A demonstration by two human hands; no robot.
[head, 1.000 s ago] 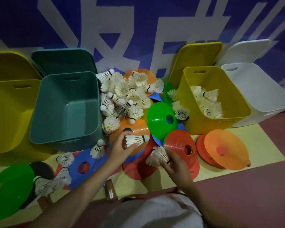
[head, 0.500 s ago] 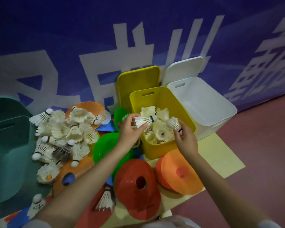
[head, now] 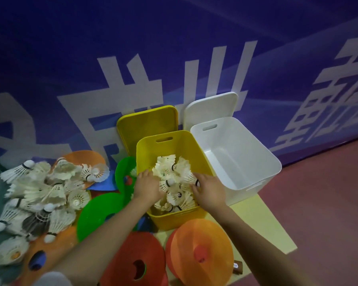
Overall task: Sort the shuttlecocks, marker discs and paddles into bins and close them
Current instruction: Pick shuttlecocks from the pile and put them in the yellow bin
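Inside the yellow bin (head: 203,162), head view: left hand (head: 148,187) and right hand (head: 210,189) rest with fingers spread loosely on the binned shuttlecocks (head: 174,182), grasping none. At nine o'clock, loose shuttlecocks (head: 39,195) over marker discs (head: 99,213); at three o'clock, the white bin (head: 256,153).

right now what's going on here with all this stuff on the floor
A person is sorting shuttlecocks into the yellow bin. Both the left hand and the right hand are down among the shuttlecocks in the bin; whether either grips one is unclear. A loose pile of shuttlecocks and marker discs remain outside. The white bin holds nothing visible.
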